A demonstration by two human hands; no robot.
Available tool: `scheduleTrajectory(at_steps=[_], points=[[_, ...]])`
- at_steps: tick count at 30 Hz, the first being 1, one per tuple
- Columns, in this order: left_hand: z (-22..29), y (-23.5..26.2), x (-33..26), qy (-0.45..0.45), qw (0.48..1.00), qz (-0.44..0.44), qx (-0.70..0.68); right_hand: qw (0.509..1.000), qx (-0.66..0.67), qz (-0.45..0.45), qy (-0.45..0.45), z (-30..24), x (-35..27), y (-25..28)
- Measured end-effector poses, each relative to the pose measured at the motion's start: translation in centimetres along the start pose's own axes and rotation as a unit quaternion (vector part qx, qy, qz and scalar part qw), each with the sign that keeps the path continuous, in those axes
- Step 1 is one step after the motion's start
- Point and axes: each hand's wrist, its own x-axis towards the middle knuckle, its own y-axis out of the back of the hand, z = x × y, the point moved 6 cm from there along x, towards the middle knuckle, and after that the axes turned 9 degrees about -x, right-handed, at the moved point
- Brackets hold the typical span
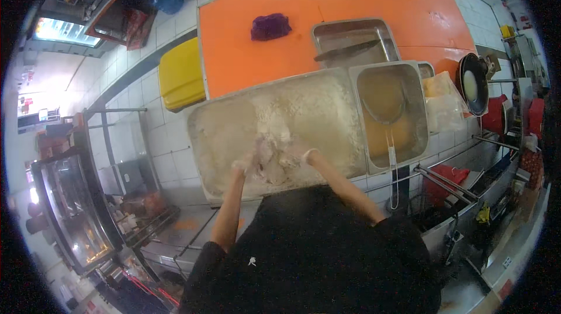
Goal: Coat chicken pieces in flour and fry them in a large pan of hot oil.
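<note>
A large metal tray (194, 139) in front of me holds pale flour. A heap of flour-coated pieces, which look like raw chicken (270, 162), lies in its near middle. On the left side of the heap is my left hand (250, 159), down in the flour against the pieces. My right hand (299, 153) comes in from the right side, close to the same pieces. Both hands appear whitish, with thin gloves or flour at the wrists. Their fingers blend into the coated pieces, so I cannot make out how far they are closed.
Right of the tray stands a metal pan (422, 133) of cloudy liquid with a wire strainer (392, 156) in it. Beyond, on an orange counter (234, 39), are a purple bundle (270, 26) and a shallow metal pan (318, 36). A yellow bin (179, 74) stands at the left.
</note>
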Motion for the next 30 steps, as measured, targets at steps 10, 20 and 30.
scheduleTrajectory(at_steps=[10, 20, 30], points=[[0.0, 1.8, 2.1, -0.251, 0.885, 0.014, 0.392, 0.958, -0.278, 0.04, -0.062, 3.3, 1.3, 3.1], [4.8, -0.3, -2.0, 0.028, 0.997, -0.011, 0.07, 0.983, -0.139, 0.115, 0.035, -2.7, -5.0, 6.8], [6.2, -1.8, -3.8, 0.035, 0.998, 0.008, 0.052, 0.989, -0.129, 0.062, 0.032, -2.4, -4.5, 6.3]])
